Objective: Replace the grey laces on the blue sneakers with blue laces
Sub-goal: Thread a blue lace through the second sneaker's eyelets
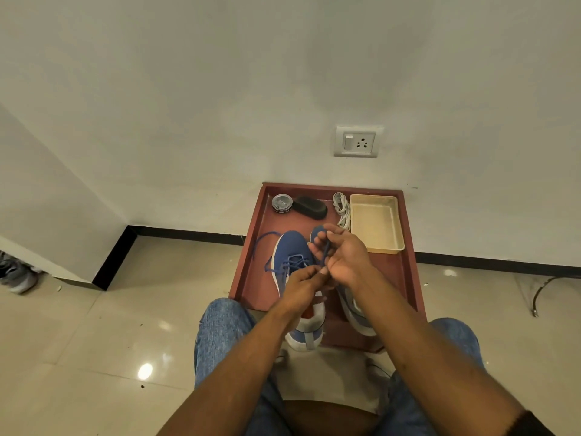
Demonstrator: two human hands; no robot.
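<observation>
On red-brown tray (405, 272): left sneaker (290, 256) part-laced with blue lace (267, 247). Left hand (301, 286) and right hand (342, 256) both pinch lace over eyelets. Step judged: threading. Next: feed tip through next eyelet. Grey laces (342, 210) lie discarded beside cream tub (375, 223).

No text, brand, number or sign can be read. The lid of the round tin (282, 203) on the red tray (255, 247) bears a label, but its print is too small and blurred to read.
</observation>
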